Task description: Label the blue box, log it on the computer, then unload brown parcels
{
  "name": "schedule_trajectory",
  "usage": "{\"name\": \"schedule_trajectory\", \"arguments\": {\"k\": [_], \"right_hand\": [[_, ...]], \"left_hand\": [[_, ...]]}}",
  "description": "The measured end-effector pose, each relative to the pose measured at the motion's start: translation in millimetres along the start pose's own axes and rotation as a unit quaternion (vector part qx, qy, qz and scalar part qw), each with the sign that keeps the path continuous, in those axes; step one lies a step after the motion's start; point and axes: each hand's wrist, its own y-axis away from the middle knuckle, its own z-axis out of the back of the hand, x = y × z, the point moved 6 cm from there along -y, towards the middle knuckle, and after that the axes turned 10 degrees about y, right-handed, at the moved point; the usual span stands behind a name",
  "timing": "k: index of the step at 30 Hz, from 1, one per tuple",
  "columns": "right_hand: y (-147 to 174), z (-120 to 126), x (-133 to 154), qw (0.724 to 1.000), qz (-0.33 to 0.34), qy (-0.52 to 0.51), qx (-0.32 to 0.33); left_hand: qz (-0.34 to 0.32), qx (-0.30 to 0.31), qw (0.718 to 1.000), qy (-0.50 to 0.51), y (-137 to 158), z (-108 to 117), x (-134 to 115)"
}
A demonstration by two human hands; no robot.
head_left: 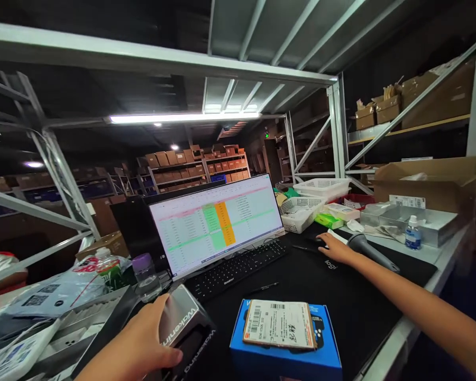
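Observation:
My left hand (pixel 143 334) is closed around a grey and black box (pixel 182 317) printed "Wakening", at the bottom left of the desk mat (pixel 301 283). My right hand (pixel 337 248) lies over a dark computer mouse (pixel 314 243), its fingers curled on it; most of the mouse is hidden. Beside that hand is a grey handheld barcode scanner (pixel 375 254). Between my arms, a blue box (pixel 287 362) carries a flat package with a white label (pixel 277 323). Beyond them stand a black keyboard (pixel 238 270) and a monitor (pixel 218 222) showing a coloured spreadsheet.
A pen (pixel 264 288) lies before the keyboard. At left stand a purple-capped jar (pixel 146 275) and a plastic-wrapped parcel (pixel 59 291). White baskets (pixel 301 214), a small blue bottle (pixel 413 233) and an open carton (pixel 428 177) are at right. A metal shelf beam (pixel 162 50) crosses overhead.

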Motion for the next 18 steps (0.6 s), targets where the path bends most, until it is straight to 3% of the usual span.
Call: {"name": "schedule_trajectory", "arguments": {"k": [4, 11, 15, 18], "right_hand": [[-41.6, -33.5, -9.8, 1.000, -0.007, 0.005, 0.005], [-99.8, -83.6, -46.9, 0.999, -0.014, -0.036, 0.008], [-105.8, -101.5, -71.2, 0.998, -0.003, -0.068, 0.000], [-98.4, -112.9, -82.1, 0.995, 0.008, -0.096, -0.019]], "left_hand": [[0.084, -0.055, 0.995, -0.030, -17.4, -1.9, 17.4], [0.146, -0.017, 0.989, -0.006, -36.8, -15.3, 65.9], [0.215, -0.061, 0.975, -0.014, -44.6, -12.3, 109.5], [0.235, -0.074, 0.969, -0.033, -52.6, -16.6, 126.9]]}}
